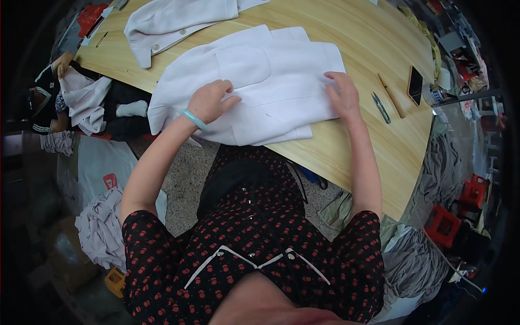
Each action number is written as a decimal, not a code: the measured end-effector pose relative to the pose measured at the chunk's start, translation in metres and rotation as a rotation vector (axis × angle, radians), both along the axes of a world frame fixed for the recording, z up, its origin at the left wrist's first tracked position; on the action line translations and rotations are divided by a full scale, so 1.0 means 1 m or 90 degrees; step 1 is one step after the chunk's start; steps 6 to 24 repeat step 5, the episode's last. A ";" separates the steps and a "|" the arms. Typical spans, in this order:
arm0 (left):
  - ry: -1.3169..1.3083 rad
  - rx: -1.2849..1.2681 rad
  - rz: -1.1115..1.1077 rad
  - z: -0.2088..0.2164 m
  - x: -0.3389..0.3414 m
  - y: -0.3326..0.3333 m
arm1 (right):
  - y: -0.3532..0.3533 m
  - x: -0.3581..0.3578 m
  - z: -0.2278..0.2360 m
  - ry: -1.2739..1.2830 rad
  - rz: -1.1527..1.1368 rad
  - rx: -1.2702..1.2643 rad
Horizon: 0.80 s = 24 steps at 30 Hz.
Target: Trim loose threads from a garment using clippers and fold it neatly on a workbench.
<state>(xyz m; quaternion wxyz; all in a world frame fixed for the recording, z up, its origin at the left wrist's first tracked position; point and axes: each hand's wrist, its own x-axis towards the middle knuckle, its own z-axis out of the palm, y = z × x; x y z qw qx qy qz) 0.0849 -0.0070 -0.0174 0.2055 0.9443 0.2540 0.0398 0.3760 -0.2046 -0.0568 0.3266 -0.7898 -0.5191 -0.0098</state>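
Note:
A white jacket (254,76) with a large patch pocket (244,66) lies spread on the wooden table in front of me. My left hand (212,100), with a light blue band on the wrist, rests on it just below the pocket. Its fingers are bent and the thumb points away from them, with nothing seen between. At the garment's right edge is my right hand (344,96), fingers curved and apart, fingertips on the white cloth. A small dark mark (268,115) shows on the fabric between the hands.
Another white garment (173,27) with buttons lies at the far left of the table (379,49). Thread snips (381,108), a slim wooden stick (391,95) and a phone (415,85) lie right. A person (50,97) sits left, holding pale cloth. Fabric heaps (414,265) flank me.

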 end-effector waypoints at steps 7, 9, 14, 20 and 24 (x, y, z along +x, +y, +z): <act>-0.120 0.000 -0.088 -0.013 0.071 -0.024 | 0.020 -0.010 -0.012 0.025 0.174 -0.155; -0.120 0.000 -0.088 -0.013 0.071 -0.024 | 0.020 -0.010 -0.012 0.025 0.174 -0.155; -0.120 0.000 -0.088 -0.013 0.071 -0.024 | 0.020 -0.010 -0.012 0.025 0.174 -0.155; -0.120 0.000 -0.088 -0.013 0.071 -0.024 | 0.020 -0.010 -0.012 0.025 0.174 -0.155; -0.120 0.000 -0.088 -0.013 0.071 -0.024 | 0.020 -0.010 -0.012 0.025 0.174 -0.155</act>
